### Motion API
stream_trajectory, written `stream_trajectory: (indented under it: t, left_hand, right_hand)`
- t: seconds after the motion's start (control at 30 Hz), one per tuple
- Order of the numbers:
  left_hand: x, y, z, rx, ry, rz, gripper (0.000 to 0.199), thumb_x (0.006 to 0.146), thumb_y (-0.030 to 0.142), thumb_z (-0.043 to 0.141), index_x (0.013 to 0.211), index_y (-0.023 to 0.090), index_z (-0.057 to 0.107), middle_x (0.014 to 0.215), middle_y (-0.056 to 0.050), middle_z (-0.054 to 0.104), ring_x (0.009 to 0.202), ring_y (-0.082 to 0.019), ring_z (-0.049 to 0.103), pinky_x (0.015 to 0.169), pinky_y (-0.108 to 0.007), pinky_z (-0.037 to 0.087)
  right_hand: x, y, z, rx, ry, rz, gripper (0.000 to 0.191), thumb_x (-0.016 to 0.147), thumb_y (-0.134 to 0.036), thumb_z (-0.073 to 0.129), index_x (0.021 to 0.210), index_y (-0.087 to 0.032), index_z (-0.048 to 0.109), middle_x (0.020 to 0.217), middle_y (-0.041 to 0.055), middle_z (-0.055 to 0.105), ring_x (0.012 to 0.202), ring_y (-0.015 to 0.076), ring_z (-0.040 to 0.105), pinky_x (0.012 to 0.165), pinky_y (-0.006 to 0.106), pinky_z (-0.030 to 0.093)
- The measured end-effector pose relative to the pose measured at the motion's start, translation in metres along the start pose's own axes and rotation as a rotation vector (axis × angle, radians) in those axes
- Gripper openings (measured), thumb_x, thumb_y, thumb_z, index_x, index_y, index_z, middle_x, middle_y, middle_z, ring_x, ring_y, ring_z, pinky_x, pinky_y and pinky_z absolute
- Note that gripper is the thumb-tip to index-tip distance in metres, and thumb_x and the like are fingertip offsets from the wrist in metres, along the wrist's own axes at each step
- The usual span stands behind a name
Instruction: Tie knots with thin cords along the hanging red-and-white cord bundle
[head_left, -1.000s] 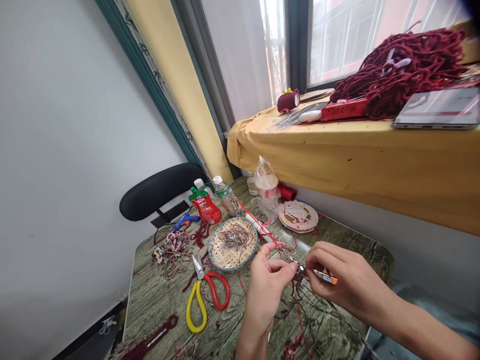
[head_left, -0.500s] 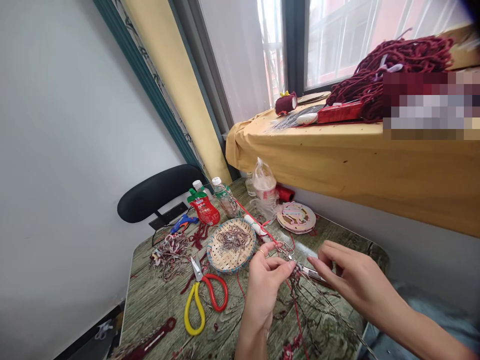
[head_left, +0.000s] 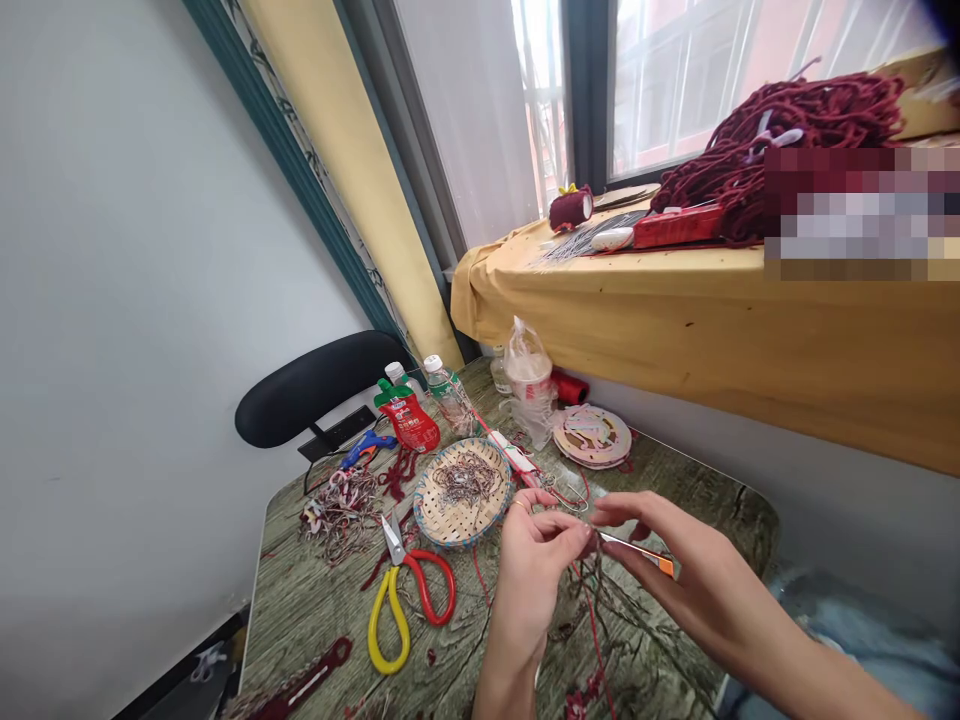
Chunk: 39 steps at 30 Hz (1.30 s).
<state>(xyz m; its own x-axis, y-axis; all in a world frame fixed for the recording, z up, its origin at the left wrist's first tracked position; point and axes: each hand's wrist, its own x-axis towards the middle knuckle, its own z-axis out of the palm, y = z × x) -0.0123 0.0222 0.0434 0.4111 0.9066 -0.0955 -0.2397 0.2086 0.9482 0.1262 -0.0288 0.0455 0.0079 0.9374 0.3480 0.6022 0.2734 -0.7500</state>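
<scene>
Near the table's front right, my left hand [head_left: 534,560] pinches thin grey-brown cords [head_left: 596,575] between thumb and forefinger. A red cord [head_left: 591,620] hangs down beside them. My right hand [head_left: 682,560] comes in from the right, its fingertips close to the left ones. Between its thumb and forefinger lies a slim silver tool with an orange end [head_left: 654,558]; its tip meets the cords, and its exact kind is unclear. To the left lie scissors [head_left: 405,580] with one yellow and one red handle. A woven basket [head_left: 431,515] holds a tangle of thin cords.
Farther back stand a red pouch [head_left: 411,420], a plastic bottle [head_left: 450,395] and a bagged cup [head_left: 529,375]. Left are a blue glue gun [head_left: 367,447] and a cord heap [head_left: 341,510]. A round disc [head_left: 592,437] lies behind my hands; dark red yarn [head_left: 795,125] tops the yellow-covered ledge [head_left: 675,310].
My right hand has shifted left, its fingers uncurling and stretching toward my left fingertips. The silver tool's orange end now shows. My left hand keeps its pinch and has barely moved.
</scene>
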Motion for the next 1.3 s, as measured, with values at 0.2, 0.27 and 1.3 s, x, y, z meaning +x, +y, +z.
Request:
stream_trajectory:
  t: [0.2,0.27,1.3]
  left_hand:
    - [0.005,-0.002,-0.013,0.201,0.023,0.01,0.021,0.067,0.024,0.061,0.077,0.017,0.044,0.071,0.0,0.056,0.068,-0.012,0.052,0.064,-0.022,0.038]
    - [0.009,-0.003,-0.022,0.377,0.161,0.049,0.018,0.069,0.031,0.057,0.071,0.017,0.047,0.067,0.0,0.054,0.066,-0.013,0.051,0.061,-0.022,0.037]
    - [0.006,-0.001,-0.021,0.187,-0.106,-0.113,0.034,0.058,0.018,0.067,0.086,0.014,0.049,0.068,-0.001,0.058,0.065,-0.012,0.052,0.062,-0.022,0.037]
  right_hand:
    - [0.004,0.02,0.009,0.319,-0.083,0.223,0.027,0.078,-0.027,0.05,0.104,-0.021,0.045,0.1,0.0053,0.058,0.083,0.0146,0.057,0.07,0.028,0.05]
    - [-0.001,0.033,0.016,0.338,-0.046,0.298,0.025,0.079,-0.032,0.046,0.101,-0.019,0.047,0.097,0.0069,0.059,0.085,0.0166,0.058,0.071,0.031,0.05]
    - [-0.01,0.007,0.028,0.166,0.04,0.213,0.029,0.078,-0.024,0.047,0.106,-0.022,0.039,0.071,-0.0008,0.059,0.063,0.0138,0.057,0.057,0.026,0.047]
